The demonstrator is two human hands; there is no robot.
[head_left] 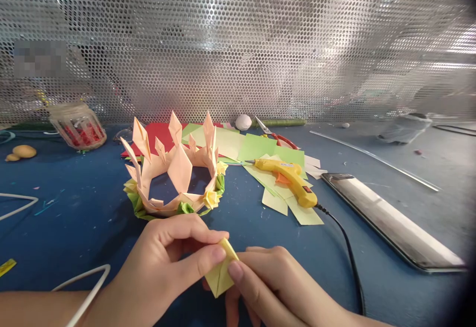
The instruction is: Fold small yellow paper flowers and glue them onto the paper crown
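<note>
Paper piece, pale yellow and folded small, is held on the near side of the paper crown, a little right of the crown's middle. Long axis runs roughly toward and away from the wearer, slightly aslant: narrow folded end points away, toward the crown's near right edge; pointed corner faces back to the wearer and a touch left. Crease visible down to that corner.

Left hand: thumb and forefinger pinch the narrow end, paper between the tips. Right hand: thumb pressed on the paper's right edge, forefinger partly hidden behind; lower fingers curled beneath.

Crown: peach points upright, yellow flowers and green leaves about its base. Right of the crown, a yellow glue gun lies on light green sheets, nozzle toward the crown, black cord trailing back to the wearer. Farther right of the crown, a phone, flat. Behind the crown and to its right: red-handled scissors, white ball. Left of the crown: glass jar, red bits inside. Blue tabletop under the crown; perforated metal screen behind it.
</note>
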